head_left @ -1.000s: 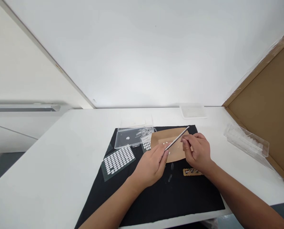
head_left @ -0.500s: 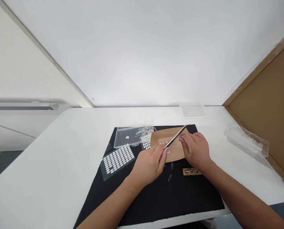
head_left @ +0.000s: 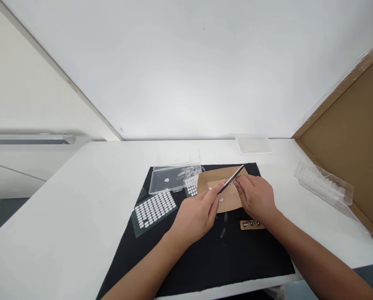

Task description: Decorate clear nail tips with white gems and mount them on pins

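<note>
My left hand (head_left: 196, 214) is closed around one end of a slim nail file (head_left: 232, 179), its index finger stretched along it. The file, dark with a pale edge, slants up to the right. My right hand (head_left: 255, 198) is pinched close beside the file; whatever its fingertips hold is hidden or too small to make out. Beneath both lies a brown paper sheet (head_left: 214, 174) with small white pieces on it. Two clear nail tips rest below the paper, the upper nail tip (head_left: 225, 217) near my left thumb.
A sheet of white oval stickers (head_left: 155, 210) lies left on the black mat (head_left: 205, 266). Behind it, an open clear case (head_left: 161, 179) holds nail tips. A small brown strip with metal pieces (head_left: 250, 225) sits under my right wrist. Clear boxes (head_left: 326, 185) stand right, beside cardboard (head_left: 349, 125).
My left index finger has extended further up along the file. My right fingertips have shifted slightly left, closer to the file.
</note>
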### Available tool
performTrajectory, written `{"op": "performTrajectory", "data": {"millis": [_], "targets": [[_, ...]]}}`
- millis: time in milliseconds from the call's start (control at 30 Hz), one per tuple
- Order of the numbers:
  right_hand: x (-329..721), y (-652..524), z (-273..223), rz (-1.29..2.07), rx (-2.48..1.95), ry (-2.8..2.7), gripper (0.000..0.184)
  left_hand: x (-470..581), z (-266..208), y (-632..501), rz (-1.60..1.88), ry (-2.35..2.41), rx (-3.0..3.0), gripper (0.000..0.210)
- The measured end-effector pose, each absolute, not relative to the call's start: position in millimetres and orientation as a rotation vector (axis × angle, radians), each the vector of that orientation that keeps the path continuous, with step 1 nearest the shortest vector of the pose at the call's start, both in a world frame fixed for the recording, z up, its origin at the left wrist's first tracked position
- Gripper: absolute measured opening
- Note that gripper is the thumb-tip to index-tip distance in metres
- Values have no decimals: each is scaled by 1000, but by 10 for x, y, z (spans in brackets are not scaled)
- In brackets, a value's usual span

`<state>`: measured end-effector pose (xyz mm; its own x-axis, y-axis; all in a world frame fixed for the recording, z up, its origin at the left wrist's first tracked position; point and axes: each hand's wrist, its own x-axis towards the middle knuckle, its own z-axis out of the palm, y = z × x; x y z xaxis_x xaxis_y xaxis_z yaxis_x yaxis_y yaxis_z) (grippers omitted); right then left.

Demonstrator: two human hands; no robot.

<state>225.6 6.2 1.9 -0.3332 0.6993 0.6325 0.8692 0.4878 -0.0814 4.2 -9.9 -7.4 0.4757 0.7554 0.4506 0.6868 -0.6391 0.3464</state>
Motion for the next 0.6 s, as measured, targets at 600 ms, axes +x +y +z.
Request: {"op": "performTrajectory", "data": {"millis": [600], "targets": [[2324, 83, -55, -86, -1205, -2033, 27, 26, -80, -87, 1076, 1298, 2590, 36]]}}
